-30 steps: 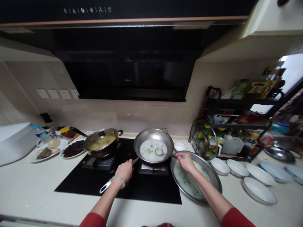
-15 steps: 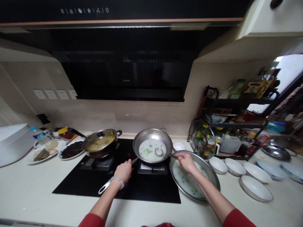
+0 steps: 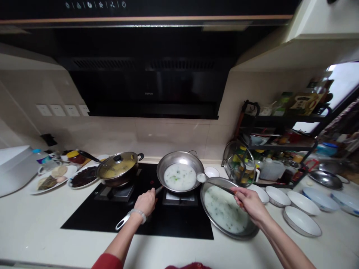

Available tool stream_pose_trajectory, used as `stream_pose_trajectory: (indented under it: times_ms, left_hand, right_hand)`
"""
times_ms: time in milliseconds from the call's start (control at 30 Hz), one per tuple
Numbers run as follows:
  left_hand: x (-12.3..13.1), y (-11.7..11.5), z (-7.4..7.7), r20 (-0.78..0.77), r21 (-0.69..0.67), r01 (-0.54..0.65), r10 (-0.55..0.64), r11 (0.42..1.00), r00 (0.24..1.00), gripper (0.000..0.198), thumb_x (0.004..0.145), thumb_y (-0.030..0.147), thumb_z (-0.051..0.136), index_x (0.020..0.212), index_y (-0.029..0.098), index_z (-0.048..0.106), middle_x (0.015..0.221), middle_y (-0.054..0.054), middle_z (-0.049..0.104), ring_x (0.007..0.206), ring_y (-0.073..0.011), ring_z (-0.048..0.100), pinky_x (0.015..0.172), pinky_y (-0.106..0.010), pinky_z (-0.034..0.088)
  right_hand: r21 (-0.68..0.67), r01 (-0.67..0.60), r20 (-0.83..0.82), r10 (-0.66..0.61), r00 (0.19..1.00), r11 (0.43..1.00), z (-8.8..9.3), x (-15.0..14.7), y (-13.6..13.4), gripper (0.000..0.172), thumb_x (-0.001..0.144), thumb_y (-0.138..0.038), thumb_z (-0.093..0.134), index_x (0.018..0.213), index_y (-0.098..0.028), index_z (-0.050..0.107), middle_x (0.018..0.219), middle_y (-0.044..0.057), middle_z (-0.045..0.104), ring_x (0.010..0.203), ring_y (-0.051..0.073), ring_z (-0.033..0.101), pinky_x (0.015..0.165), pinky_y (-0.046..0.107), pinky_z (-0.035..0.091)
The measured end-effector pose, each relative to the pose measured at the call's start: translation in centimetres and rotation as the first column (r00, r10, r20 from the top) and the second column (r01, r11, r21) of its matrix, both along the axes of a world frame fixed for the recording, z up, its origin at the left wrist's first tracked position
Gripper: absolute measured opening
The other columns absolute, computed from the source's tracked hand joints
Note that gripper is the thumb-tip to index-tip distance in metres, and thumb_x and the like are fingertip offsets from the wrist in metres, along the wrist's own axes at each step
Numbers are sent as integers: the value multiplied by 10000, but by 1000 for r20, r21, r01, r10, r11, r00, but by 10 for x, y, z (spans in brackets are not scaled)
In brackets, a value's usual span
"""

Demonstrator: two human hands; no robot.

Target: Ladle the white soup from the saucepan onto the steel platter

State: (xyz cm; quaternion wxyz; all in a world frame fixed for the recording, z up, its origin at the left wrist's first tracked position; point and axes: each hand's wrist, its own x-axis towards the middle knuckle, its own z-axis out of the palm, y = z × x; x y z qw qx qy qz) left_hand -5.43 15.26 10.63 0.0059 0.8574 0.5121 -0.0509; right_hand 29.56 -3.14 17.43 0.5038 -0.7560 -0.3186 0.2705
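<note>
My left hand [image 3: 146,203] is closed round the handle of a steel wok [image 3: 180,157], which stands on the right burner with white soup and green bits inside. In my right hand [image 3: 249,201] is the handle of a ladle [image 3: 201,178]. The ladle's bowl, with white liquid in it, is between the wok's right rim and a large steel basin [image 3: 251,231]. That basin stands right of the stove and holds more white soup with dark green bits. My right hand is above the basin's right side.
A lidded pan [image 3: 118,170] sits on the left burner, beside plates of food [image 3: 84,176]. White bowls [image 3: 302,221] and a condiment rack [image 3: 280,145] stand at right. Behind the basin is a small white bowl [image 3: 211,172]. The range hood [image 3: 151,101] hangs above.
My right hand has moved right, carrying the ladle out of the wok's soup to the gap between wok and basin. My left hand keeps its hold; the view has shifted slightly.
</note>
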Motion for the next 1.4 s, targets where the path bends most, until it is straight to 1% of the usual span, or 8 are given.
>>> stream_pose_trajectory:
  times_ms: [100, 233, 400, 533, 667, 833, 933, 1400]
  left_hand:
    - [1, -1, 2, -15, -21, -11, 11, 1000, 1000, 377, 903, 304, 370, 1205, 100, 466, 1057, -180, 637, 924, -275, 656, 746, -365, 505]
    - [1, -1, 3, -18, -30, -23, 23, 999, 1000, 335, 906, 302, 364, 1164, 120, 476, 1049, -166, 637, 918, -266, 654, 751, -365, 504]
    - [1, 0, 2, -17, -34, -17, 17, 999, 1000, 319, 905, 310, 373, 1143, 124, 477, 1030, -156, 642, 902, -260, 658, 751, -362, 501]
    - [0, -1, 2, -14, -22, -2, 1, 1000, 1000, 353, 905, 305, 359, 1176, 107, 470, 1043, -170, 639, 906, -275, 658, 737, -370, 501]
    - [0, -1, 3, -15, -30, -10, 10, 999, 1000, 360, 905, 304, 356, 1187, 110, 468, 1056, -176, 639, 922, -276, 657, 743, -364, 497]
    - [1, -1, 4, -14, -24, -8, 8, 1000, 1000, 353, 902, 303, 375, 1177, 105, 475, 1041, -170, 646, 912, -272, 661, 751, -367, 500]
    - [1, -1, 4, -13, -8, -1, 1, 1000, 1000, 346, 900, 298, 386, 1162, 95, 484, 1024, -166, 650, 904, -282, 662, 740, -380, 507]
    - [1, 0, 1, -4, -19, -10, 10, 1000, 1000, 354, 898, 282, 393, 1191, 101, 476, 1043, -179, 642, 916, -269, 661, 752, -365, 502]
  right_hand:
    - [-11, 23, -31, -23, 999, 1000, -6, 17, -24, 479, 641, -405, 512, 977, -103, 670, 506, -11, 542, 429, 125, 484, 421, 243, 351]
    - [-73, 61, 282, -38, 959, 995, -24, 33, -49, 416, 681, -395, 470, 910, -140, 705, 556, 53, 640, 531, 204, 610, 522, 306, 475]
    - [-123, -41, 686, 114, 719, 992, -68, 36, -70, 367, 731, -288, 420, 950, -204, 703, 950, 118, 739, 834, 256, 696, 752, 347, 535]
    - [-187, -61, 845, 192, 499, 981, -93, 34, -79, 453, 712, -157, 397, 1071, -177, 671, 1064, 157, 705, 826, 261, 699, 705, 365, 549]
    - [-84, -49, 860, 98, 501, 995, -80, 33, -73, 422, 761, -178, 382, 1073, -164, 665, 1046, 161, 707, 851, 261, 696, 731, 369, 549]
    - [-11, 41, 606, -26, 795, 999, -33, 12, -45, 452, 819, -371, 387, 1076, -125, 666, 735, 113, 731, 677, 237, 695, 625, 318, 544]
    - [-9, -23, 501, 24, 865, 1000, -16, -13, -21, 479, 818, -414, 393, 1084, -128, 669, 672, 75, 715, 627, 220, 681, 585, 306, 531]
    - [-283, -358, 683, 449, 576, 890, -23, -68, 71, 442, 860, -123, 310, 1161, -69, 630, 1092, 176, 691, 1016, 238, 649, 898, 303, 445]
